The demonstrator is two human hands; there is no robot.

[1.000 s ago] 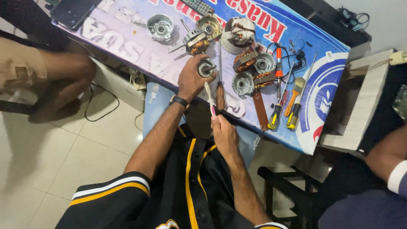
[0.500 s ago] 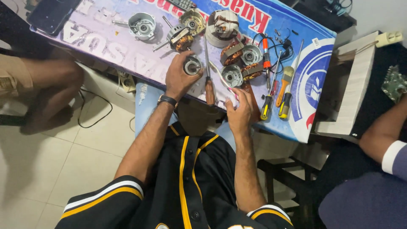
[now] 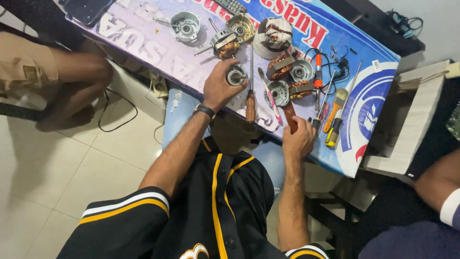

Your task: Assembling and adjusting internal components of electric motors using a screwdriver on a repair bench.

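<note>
My left hand (image 3: pixel 218 88) grips a small round metal motor housing (image 3: pixel 235 75) on the banner-covered table (image 3: pixel 143 45). Just right of it lie a wooden-handled screwdriver (image 3: pixel 250 103) and a thin pink-handled screwdriver (image 3: pixel 271 98), both pointing away from me. My right hand (image 3: pixel 298 140) is at the table's near edge. Its fingers curl around the end of a brown-handled tool (image 3: pixel 289 116) that reaches toward a round motor end cap (image 3: pixel 279 91).
Several motor parts (image 3: pixel 273 36) and a metal housing (image 3: pixel 184 25) lie farther back. More screwdrivers (image 3: pixel 335 122) lie to the right. A person's leg (image 3: pixel 72 81) is at left. Another person's arm (image 3: pixel 438 184) and a white wooden stand (image 3: pixel 412 124) are at right. A cable (image 3: pixel 112 120) runs over the floor.
My right hand let go of the screwdrivers beside the housing and moved right to the brown-handled tool. My left hand stayed on the housing.
</note>
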